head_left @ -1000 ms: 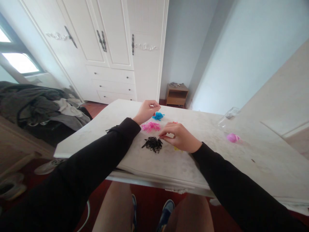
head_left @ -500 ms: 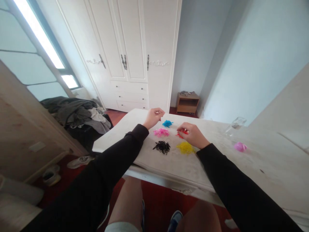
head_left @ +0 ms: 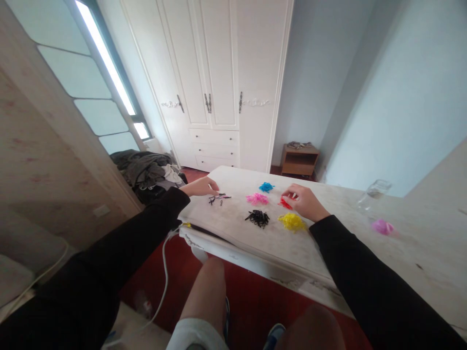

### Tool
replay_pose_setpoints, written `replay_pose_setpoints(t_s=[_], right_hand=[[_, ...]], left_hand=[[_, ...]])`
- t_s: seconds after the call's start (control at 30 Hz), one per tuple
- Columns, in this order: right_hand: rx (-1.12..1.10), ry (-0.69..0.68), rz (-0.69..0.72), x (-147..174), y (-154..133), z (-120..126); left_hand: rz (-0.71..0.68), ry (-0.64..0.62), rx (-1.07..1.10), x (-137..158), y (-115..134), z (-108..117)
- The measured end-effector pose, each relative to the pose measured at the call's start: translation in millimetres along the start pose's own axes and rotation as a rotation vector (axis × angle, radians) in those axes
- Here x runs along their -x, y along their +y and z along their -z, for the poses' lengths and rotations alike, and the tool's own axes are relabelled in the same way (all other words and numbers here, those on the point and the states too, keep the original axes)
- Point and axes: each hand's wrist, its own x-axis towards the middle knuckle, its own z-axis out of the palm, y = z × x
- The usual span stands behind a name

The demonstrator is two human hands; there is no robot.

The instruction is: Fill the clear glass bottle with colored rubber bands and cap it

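Note:
At the table's left side, my left hand [head_left: 202,186] has its fingers curled and its fingertips close together, just above a small scatter of mostly dark rubber bands [head_left: 221,197]. What lies between those fingertips is too small to make out. My right hand [head_left: 304,201] is closed at the fingertips on the red rubber bands [head_left: 286,203], partly covering their pile. Around the middle lie separate heaps: blue rubber bands [head_left: 266,187] at the back, pink ones [head_left: 257,198], black ones [head_left: 258,218] nearer me, and yellow ones [head_left: 292,221] beside my right wrist.
The white table [head_left: 233,243] stands before my knees. On its right are a clear glass bottle [head_left: 375,194] and a pink object [head_left: 383,227]. A white cable [head_left: 166,265] hangs by the left edge. Behind are a wardrobe [head_left: 219,73] and a wooden nightstand [head_left: 299,160].
My left hand has moved left from beside the blue heap to the dark scatter, which now shows. My right hand stays at the red heap. The view has shifted left.

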Motion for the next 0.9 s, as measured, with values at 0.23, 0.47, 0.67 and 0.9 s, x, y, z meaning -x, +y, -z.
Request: replay_pose_setpoints(t_s=[0.23,0.47,0.67,0.9], right_hand=[[-0.006,-0.002,-0.017,0.3,4.3,0.9],[0.012,-0.030,-0.019,0.9,4.1,0.5],[0.009,-0.046,-0.019,1.0,4.2,0.7],[0.018,-0.058,-0.030,0.7,3.6,1.3]], left_hand=[[-0.004,-0.079,-0.055,17.8,-9.7,-1.6],[-0.048,-0.077,-0.090,30.8,-6.8,-9.7],[-0.105,-0.018,-0.090,36.4,5.3,-11.5],[-0.308,0.026,0.132,35.0,42.6,-34.7]])
